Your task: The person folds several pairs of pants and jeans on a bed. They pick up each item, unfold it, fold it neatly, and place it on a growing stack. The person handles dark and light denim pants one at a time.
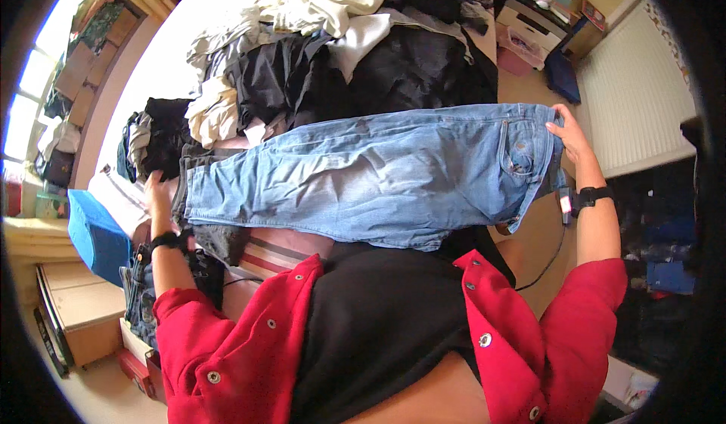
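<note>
A pair of light blue jeans (378,171), folded lengthwise, stretches sideways in front of me. My right hand (571,138) grips its waistband at the right, thumb on top and the other fingers mostly behind the cloth. At the leg-hem end, my left hand (157,199) is closed at the edge of the cloth, its fingers partly hidden. Dark grey cloth (221,241) shows under and beside the hems. The jeans look fairly flat, with creases along the middle and a front pocket facing up.
Beyond the jeans, black clothes (412,65) and cream clothes (325,4) lie heaped on the bed. A dark folded pile (162,133) sits near my left hand. At the left are a blue box-like object (98,231) and a wooden cabinet (83,295). A cable (546,269) hangs at the right.
</note>
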`<state>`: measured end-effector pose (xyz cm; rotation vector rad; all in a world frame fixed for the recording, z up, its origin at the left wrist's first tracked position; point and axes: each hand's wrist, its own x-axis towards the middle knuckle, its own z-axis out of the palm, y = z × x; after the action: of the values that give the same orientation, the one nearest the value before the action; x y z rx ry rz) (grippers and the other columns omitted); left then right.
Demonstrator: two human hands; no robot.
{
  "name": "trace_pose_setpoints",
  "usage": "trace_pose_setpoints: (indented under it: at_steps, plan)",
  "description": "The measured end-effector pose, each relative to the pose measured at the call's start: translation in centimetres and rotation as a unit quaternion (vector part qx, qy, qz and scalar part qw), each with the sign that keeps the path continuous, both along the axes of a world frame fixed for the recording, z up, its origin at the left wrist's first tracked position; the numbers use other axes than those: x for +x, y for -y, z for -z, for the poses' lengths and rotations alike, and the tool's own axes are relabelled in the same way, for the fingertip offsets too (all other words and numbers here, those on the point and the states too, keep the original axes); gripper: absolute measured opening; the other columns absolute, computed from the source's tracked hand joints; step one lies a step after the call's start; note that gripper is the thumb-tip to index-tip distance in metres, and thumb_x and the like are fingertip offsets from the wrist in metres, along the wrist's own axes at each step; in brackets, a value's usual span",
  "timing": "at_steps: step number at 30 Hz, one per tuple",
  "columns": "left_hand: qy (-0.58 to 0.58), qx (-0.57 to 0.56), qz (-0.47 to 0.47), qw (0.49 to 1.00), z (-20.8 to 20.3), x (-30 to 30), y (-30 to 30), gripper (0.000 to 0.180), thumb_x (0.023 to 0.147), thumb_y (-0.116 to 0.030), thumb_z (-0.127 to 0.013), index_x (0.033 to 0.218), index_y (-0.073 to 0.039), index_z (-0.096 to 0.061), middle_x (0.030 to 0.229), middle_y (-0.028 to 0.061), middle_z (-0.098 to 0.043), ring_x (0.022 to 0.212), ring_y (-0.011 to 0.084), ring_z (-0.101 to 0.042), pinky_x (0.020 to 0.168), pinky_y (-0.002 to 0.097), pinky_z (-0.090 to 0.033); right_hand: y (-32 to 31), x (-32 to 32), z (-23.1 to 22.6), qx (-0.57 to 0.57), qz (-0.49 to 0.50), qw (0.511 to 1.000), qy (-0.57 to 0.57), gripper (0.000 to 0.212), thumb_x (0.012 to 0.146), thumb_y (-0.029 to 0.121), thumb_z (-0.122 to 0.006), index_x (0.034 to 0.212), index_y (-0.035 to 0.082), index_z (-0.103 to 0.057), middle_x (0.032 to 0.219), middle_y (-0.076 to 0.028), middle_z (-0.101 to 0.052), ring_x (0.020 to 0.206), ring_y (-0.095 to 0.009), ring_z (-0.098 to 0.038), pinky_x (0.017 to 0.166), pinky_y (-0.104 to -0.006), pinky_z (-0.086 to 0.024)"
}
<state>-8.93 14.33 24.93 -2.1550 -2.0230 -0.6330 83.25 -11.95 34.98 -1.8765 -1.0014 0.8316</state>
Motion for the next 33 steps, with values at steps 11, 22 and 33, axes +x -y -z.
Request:
trace_pose_setpoints:
  at_steps: [11,22,33]
  plan:
    - [0.003,-0.196,0.442,0.875,-4.9,35.7,1.7,0.035,0.078,-0.028,-0.067,0.102,-0.009,-0.051,0.098,0.0123,-0.053,0.092,0.0352,-0.055,0.079,0.0401,-0.045,1.0,-0.7,-1.0,-0.017,0.012,1.000,0.006,0.020,0.079,0.011,-0.067,0.080,0.014,-0.047,0.077,0.007,-0.044,0.071,-0.004,-0.039,0.061,-0.0199,-0.030]
    - [0.130,-0.330,0.382,0.853,-7.9,32.3,2.6,0.024,0.077,-0.020,-0.068,0.088,-0.002,-0.055,0.073,0.0088,-0.052,0.070,0.0159,-0.049,0.066,0.0311,-0.042,1.8,-1.3,-6.9,0.019,-0.107,0.992,0.071,0.023,0.077,0.005,-0.064,0.077,0.013,-0.042,0.075,0.008,-0.041,0.074,-0.004,-0.040,0.068,-0.0201,-0.034]
    - [0.215,-0.207,0.385,0.873,-24.3,25.2,4.9,0.037,0.061,-0.024,-0.078,0.081,-0.005,-0.052,0.076,-0.0025,-0.048,0.071,0.0073,-0.042,0.065,0.0221,-0.034,6.9,-3.3,-20.2,0.181,-0.140,0.971,0.069,0.023,0.082,0.017,-0.065,0.084,0.014,-0.042,0.089,0.002,-0.050,0.088,-0.010,-0.047,0.079,-0.0237,-0.037]
